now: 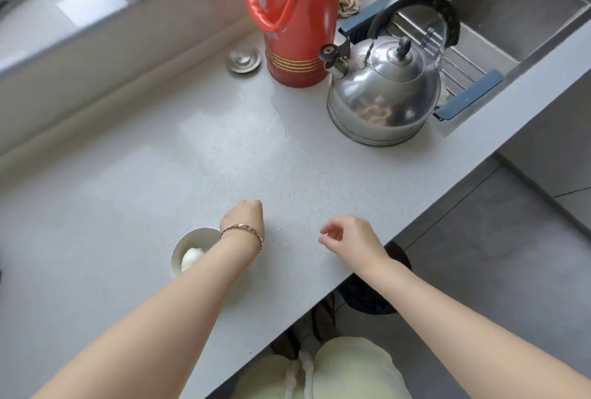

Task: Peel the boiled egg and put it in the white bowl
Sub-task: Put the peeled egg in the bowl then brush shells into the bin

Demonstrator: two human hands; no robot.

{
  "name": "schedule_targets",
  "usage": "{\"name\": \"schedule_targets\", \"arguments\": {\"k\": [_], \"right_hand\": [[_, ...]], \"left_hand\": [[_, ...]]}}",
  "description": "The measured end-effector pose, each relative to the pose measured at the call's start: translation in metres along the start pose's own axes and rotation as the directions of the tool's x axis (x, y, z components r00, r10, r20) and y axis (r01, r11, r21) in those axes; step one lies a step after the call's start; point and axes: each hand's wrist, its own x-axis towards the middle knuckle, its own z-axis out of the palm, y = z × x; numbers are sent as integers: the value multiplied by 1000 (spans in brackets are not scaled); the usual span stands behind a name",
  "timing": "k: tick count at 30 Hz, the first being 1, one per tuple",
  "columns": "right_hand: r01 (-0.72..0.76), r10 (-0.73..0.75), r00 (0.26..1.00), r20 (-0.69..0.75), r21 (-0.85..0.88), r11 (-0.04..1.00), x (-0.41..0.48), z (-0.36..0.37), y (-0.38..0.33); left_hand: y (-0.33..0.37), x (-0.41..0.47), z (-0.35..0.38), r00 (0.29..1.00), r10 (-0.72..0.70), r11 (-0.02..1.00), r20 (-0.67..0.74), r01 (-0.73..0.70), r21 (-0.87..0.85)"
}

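Peeled egg [191, 257] lies in the bowl [195, 233]; the task looks complete. Left hand [243, 219] is beside the bowl, its fingers tucked under, so the grip cannot be told. Right hand [349, 235] hangs loosely curled and empty, apparently idle.

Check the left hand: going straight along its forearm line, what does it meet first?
Ahead of the left hand lies bare countertop, then probably the steel kettle; the red thermos stands left of that line. Depth unclear.
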Motion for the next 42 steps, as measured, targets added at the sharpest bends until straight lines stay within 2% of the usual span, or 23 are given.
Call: {"name": "schedule_targets", "arguments": {"k": [5,14,20,23,27,32,37,42], "right_hand": [[40,-39,998,44,-21,999,26,40,-21],[137,-105,986,126,-275,952,57,62,-45],[236,-144,964,223,-471,850,56,62,-48],[213,-127,967,222,-420,882,55,56,-49],[153,-72,970,231,-354,923,57,49,-53],[175,-44,960,276,-473,863,60,52,-58],[170,-47,971,235,-540,825,53,56,-51],[122,-35,983,182,-499,858,51,55,-48]], "left_hand": [[-11,16,16,997,-79,987,13,80,-143],[-12,26,23,1000,-13,994,18,15,-111],[-16,20,25,997,60,954,-41,-69,-291],[-15,20,27,997,79,938,-21,-81,-337],[-14,19,28,994,105,952,-17,-105,-286],[-10,17,25,989,148,975,-21,-150,-167],[-4,17,23,979,201,979,-12,-201,17],[1,13,19,970,237,961,54,-242,136]]}}
